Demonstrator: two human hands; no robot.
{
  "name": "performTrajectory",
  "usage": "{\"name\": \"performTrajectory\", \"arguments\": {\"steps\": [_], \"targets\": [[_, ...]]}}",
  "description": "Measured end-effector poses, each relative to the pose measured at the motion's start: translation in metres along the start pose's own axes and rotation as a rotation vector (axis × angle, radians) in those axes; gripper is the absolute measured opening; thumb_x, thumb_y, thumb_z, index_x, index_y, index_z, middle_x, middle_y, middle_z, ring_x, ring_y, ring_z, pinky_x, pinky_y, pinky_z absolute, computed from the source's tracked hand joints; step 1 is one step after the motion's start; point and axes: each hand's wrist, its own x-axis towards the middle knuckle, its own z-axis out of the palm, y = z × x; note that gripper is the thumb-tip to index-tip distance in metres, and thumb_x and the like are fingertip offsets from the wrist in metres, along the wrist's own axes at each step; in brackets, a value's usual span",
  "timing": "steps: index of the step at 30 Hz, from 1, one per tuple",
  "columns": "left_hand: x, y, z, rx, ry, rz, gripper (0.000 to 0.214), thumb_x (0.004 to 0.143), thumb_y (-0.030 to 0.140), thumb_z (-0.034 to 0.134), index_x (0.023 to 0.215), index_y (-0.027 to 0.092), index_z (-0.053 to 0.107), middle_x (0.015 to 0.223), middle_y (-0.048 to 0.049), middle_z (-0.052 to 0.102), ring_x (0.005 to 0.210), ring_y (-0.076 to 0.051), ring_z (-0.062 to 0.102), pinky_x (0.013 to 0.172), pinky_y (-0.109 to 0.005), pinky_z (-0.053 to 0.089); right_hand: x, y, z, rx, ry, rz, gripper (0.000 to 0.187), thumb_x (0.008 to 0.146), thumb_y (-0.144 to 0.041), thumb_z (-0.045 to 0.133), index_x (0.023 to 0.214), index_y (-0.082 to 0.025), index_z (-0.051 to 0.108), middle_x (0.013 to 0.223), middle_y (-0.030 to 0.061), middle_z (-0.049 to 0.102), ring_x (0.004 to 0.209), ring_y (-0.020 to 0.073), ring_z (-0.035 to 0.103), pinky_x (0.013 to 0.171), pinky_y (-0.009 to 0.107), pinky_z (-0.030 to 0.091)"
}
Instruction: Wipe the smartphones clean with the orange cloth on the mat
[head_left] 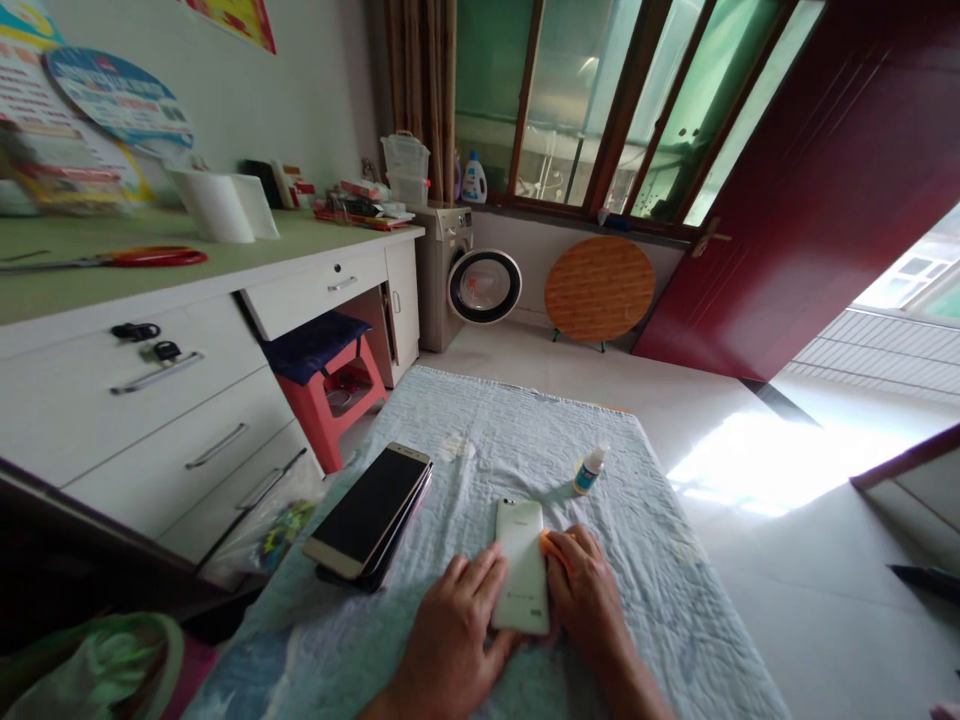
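A white phone [520, 566] lies back-up on the pale blue cloth [660, 600] that covers the table. My left hand [453, 628] rests at the phone's left edge, fingers curled against it. My right hand [583, 590] is at the phone's right edge, fingers closed on a small orange object [550, 545] pressed against the phone. Left of them lies a stack of dark-screened phones [371, 511]. A small spray bottle [589, 470] lies on the cloth beyond my right hand.
White drawers with a green top [150, 330] run along the left, with red-handled scissors [142, 257] on top. A red stool [330, 385] stands under the desk. A washing machine [465, 275], a round wooden tabletop [598, 288] and a dark red door [810, 190] stand beyond.
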Motion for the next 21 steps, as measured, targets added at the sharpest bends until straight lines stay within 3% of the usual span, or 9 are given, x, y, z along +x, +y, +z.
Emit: {"name": "performTrajectory", "arguments": {"steps": [7,11,16,21], "targets": [[-0.002,0.001,-0.002,0.067,-0.073,-0.008,0.061,0.081,0.031,0.070,0.137,0.019,0.051,0.144,-0.0108,0.051,0.121,-0.035,0.055,0.101,-0.048,0.049,-0.003,0.003,-0.001,0.045,-0.017,-0.016,0.023,0.092,-0.024,0.046,0.095,-0.024,0.069,0.087,0.0043,0.060,0.082,0.0182,0.058,0.075,0.028,0.048],[0.002,0.011,-0.011,0.078,-0.132,-0.003,0.060,0.085,0.032,0.066,0.139,0.013,0.049,0.144,-0.0145,0.050,0.121,-0.036,0.055,0.100,-0.048,0.048,-0.005,0.013,0.001,0.060,-0.027,-0.064,0.024,0.094,-0.029,0.046,0.103,-0.025,0.068,0.091,0.0053,0.061,0.085,0.0190,0.058,0.078,0.030,0.049],[0.007,0.019,-0.013,0.062,-0.129,0.004,0.057,0.088,0.034,0.061,0.138,0.009,0.048,0.141,-0.0210,0.051,0.115,-0.035,0.057,0.095,-0.048,0.049,-0.006,0.016,0.002,0.065,-0.022,-0.052,0.025,0.094,-0.030,0.045,0.103,-0.025,0.067,0.092,0.0063,0.061,0.086,0.0199,0.059,0.078,0.032,0.050],[0.008,0.012,-0.008,0.010,-0.087,-0.005,0.055,0.083,0.034,0.067,0.133,0.014,0.052,0.137,-0.0158,0.055,0.115,-0.033,0.055,0.100,-0.047,0.046,-0.005,0.006,0.001,0.070,-0.028,-0.012,0.023,0.093,-0.028,0.046,0.099,-0.024,0.068,0.092,0.0059,0.060,0.086,0.0197,0.057,0.079,0.032,0.049]]}}
